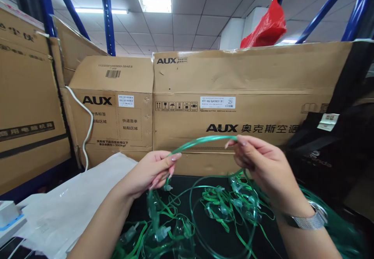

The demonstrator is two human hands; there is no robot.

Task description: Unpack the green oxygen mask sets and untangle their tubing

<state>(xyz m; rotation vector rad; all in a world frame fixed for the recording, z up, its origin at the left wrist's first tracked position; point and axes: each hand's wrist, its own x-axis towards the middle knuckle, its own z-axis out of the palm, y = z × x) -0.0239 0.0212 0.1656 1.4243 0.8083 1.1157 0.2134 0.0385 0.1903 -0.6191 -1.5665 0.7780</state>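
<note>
A length of translucent green tubing [204, 139] is stretched in a low arch between my two hands. My left hand [156, 169] pinches its left end between thumb and fingers. At the other end my right hand [257, 153], with a metal-band watch on the wrist, is closed on the same tubing. More of the tube hangs from the right hand and loops down over the black surface. Below lie several clear green masks with green straps [219, 204], tangled together, and others [163, 231] under my left hand.
Large AUX cardboard boxes [181, 75] stand as a wall behind my hands. A white plastic sheet [78, 196] lies at left near a white power strip [11, 218]. At right are a black bag [315, 153] and green plastic [339, 227]. A red bag [267, 25] hangs above the boxes.
</note>
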